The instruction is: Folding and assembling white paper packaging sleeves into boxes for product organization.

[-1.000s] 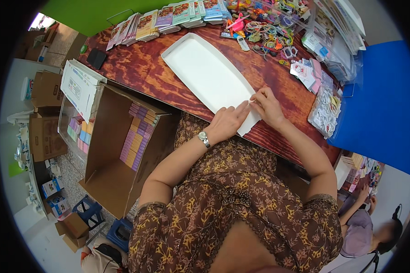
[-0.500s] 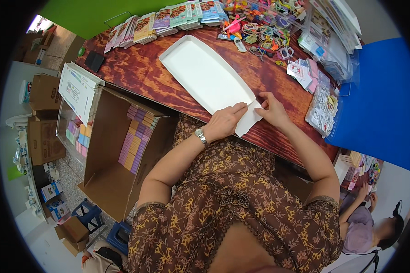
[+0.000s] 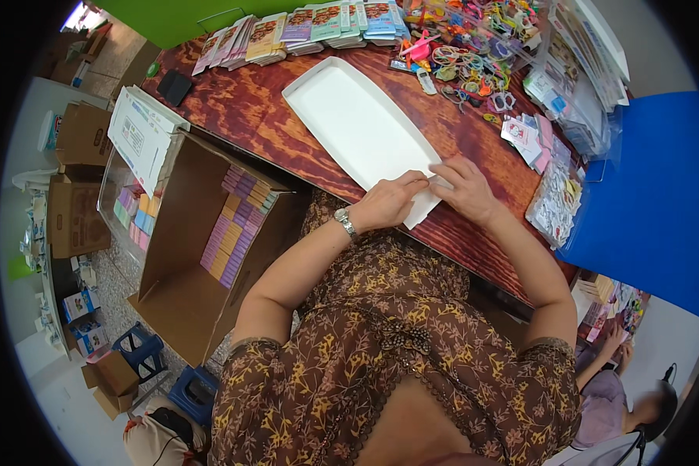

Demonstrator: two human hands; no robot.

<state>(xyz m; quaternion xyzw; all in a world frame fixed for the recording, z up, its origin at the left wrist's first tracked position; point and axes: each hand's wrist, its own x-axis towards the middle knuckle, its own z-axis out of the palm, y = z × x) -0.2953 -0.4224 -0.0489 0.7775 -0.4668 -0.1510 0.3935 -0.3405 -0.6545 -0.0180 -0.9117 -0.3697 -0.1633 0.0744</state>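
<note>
A shallow white cardboard box (image 3: 357,116) lies open on the wooden table, slanting from far left to near right. Its near end has a flap (image 3: 422,211) that sticks out over the table's edge. My left hand (image 3: 387,203), with a metal watch on the wrist, pinches the box's near end at its left corner. At the right corner my right hand (image 3: 466,190) has its fingers bent over the wall and pressed on the cardboard. The fingertips of both hands nearly meet, and they hide part of the fold.
Colourful packets (image 3: 311,27) stand in a row along the far edge. Small trinkets (image 3: 470,66) are heaped far right, near cards (image 3: 526,138) and a bag (image 3: 555,206). A cardboard carton (image 3: 182,256) with coloured packs stands left. Another person (image 3: 604,396) works at lower right.
My right hand has closed in over the box's near right corner, its fingers now bent down on the cardboard. The left hand keeps its hold. The whole view has shifted slightly.
</note>
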